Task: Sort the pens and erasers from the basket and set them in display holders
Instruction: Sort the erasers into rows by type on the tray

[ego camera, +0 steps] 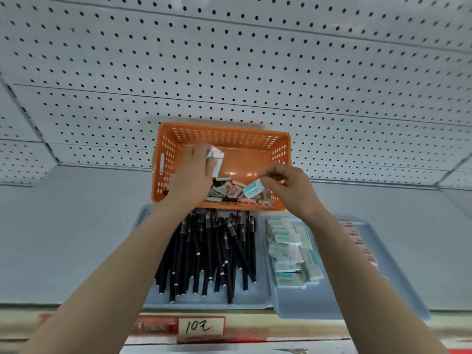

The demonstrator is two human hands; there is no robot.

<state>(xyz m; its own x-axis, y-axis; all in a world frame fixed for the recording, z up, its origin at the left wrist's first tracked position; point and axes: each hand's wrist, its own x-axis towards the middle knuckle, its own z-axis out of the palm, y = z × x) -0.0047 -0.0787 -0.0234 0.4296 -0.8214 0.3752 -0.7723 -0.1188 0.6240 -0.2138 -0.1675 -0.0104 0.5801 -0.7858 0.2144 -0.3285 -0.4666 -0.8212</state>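
Two hands reach into the orange basket (222, 139) at the centre of the frame. The left hand (190, 175) grips teal-and-white erasers (215, 158) above the loose pile (229, 190); the right hand (288, 185) pinches one teal eraser (252, 189). Below lie black pens (209, 254) on a blue tray (204, 300), and sorted erasers (291, 254) at lower right.

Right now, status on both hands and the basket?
Left hand holding teal eraser over orange basket. Right hand pinching another teal eraser. Mixed erasers left in basket. Nothing obstructing.
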